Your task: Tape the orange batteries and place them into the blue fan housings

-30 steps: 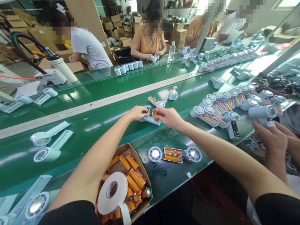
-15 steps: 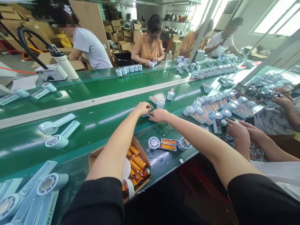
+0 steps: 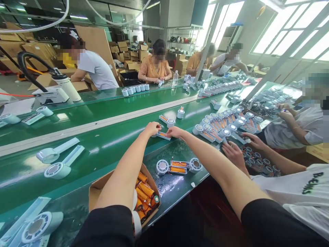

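A pale blue handheld fan housing (image 3: 167, 138) lies on the green belt between my hands, an orange battery (image 3: 161, 133) in its handle. My right hand (image 3: 174, 132) is closed, its fingertips on the right end of the handle. Just above the housing's round head, my left hand (image 3: 153, 128) pinches something tiny; fine wires seem to show at the fingertips. Partly covered by my left hand is the round head. Right behind sits another fan housing (image 3: 170, 122) with a battery in its handle.
Two battery-fitted fan housings (image 3: 162, 167) lie on the near ledge. Below my left forearm stands a cardboard box (image 3: 94, 192) of orange batteries (image 3: 145, 188). Rows of fan housings (image 3: 218, 120) fill the right side, beside a co-worker's hands (image 3: 233, 154). Two more housings (image 3: 58, 170) lie left.
The orange battery, upright in my right hand earlier, now lies in the housing's handle. My right hand has lowered onto the handle's end. The view has tilted upward.
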A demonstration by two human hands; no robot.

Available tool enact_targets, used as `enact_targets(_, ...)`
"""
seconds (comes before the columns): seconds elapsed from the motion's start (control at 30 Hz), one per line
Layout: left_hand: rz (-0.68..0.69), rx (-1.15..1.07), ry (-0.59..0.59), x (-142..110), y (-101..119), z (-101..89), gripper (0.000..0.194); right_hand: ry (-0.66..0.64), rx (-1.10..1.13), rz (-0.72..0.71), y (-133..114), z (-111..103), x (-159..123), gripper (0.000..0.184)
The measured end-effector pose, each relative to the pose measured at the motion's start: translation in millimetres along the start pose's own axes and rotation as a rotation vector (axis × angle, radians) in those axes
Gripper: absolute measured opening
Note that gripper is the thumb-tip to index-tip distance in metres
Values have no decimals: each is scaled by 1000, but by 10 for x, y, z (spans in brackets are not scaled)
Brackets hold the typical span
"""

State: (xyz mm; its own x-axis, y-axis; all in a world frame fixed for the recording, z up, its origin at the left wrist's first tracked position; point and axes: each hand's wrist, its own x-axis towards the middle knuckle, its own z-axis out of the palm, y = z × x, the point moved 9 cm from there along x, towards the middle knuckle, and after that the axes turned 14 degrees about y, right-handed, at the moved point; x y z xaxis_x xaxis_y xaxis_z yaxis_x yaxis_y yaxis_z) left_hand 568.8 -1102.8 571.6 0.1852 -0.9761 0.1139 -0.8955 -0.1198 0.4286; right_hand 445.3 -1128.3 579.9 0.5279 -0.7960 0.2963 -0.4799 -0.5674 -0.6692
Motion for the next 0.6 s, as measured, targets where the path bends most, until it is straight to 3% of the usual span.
enact_targets(0.1,10,6,42,-236,130,-239,41,26,-8,-2,-182,-202,-9,32)
enact_targets(0.17,-4,5,70,-638,67,-441,41,61,25,-12,-306,-384,-138,28)
enact_targets(0.3,-35,13,27,-2019,-263,-756,33,-3,169,-53,-441,-679,-841,29)
enact_targets(0.33,45,32,-1,-2406,-267,-789,35,-71,233,-96,-513,-698,-1091,29)
enact_targets(0.4,144,66,-32,-3087,-299,-805,32,-209,322,-140,-669,-644,-1589,29)
enact_targets(0.47,168,87,-14,-3533,-339,-784,32,-316,382,-166,-885,-451,-1991,29)
enact_targets(0.6,225,51,25,-3851,-195,-727,29,-393,372,-220,-1333,107,-2363,27)
